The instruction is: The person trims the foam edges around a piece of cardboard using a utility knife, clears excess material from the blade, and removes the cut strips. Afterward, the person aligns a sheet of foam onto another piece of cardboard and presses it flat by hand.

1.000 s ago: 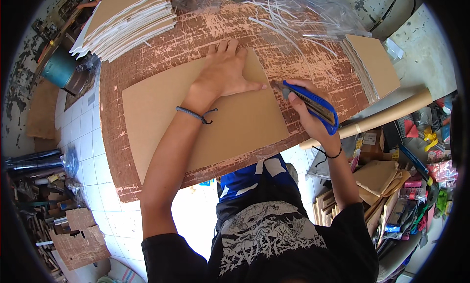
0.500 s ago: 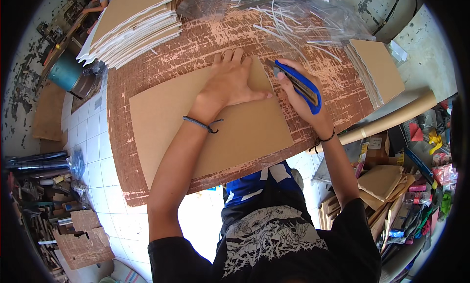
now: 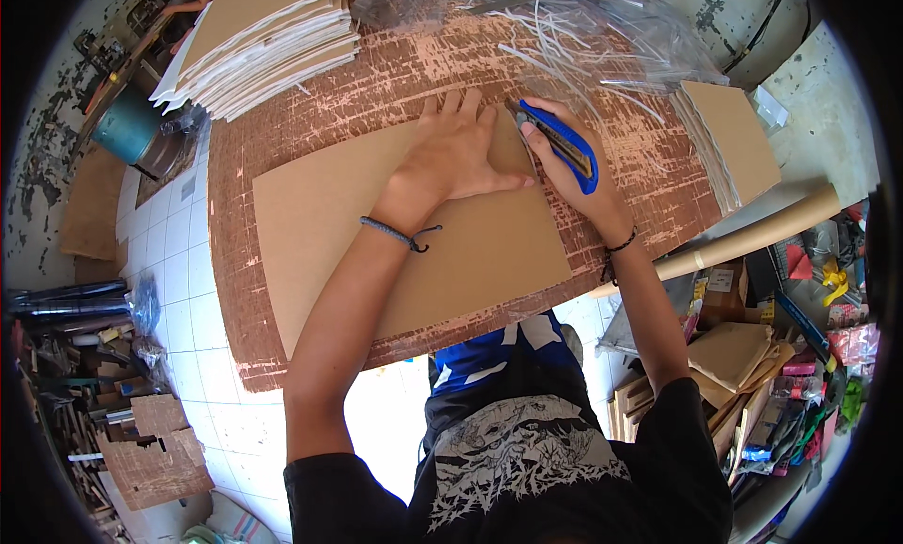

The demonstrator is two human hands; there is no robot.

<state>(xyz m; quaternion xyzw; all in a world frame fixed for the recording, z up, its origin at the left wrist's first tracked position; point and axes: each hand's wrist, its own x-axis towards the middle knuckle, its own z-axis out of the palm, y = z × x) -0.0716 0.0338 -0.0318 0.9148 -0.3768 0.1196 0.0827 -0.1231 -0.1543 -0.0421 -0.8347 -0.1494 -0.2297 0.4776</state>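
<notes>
A brown cardboard sheet [image 3: 480, 252] lies flat on the scored brown tabletop [image 3: 404, 83] in front of me. My left hand [image 3: 453, 154] presses on it with fingers spread, thumb pointing toward the sheet's right edge. My right hand [image 3: 574, 163] is wrapped round a blue utility knife [image 3: 564, 144]. The knife's tip is at the sheet's far right corner, beside my left fingertips. Whether the blade touches the cardboard I cannot tell.
At the far left stands a stack of cardboard sheets [image 3: 273, 60] with white edges. Thin white strips [image 3: 550, 46] and clear plastic [image 3: 649, 41] lie at the back. A smaller cardboard stack [image 3: 729, 140] and a long cardboard tube [image 3: 752, 234] are on the right. Another person's arm [image 3: 188, 6] shows far left.
My right hand has moved the knife left and slightly away from me, up to the sheet's far right corner. My left hand stays spread on the cardboard.
</notes>
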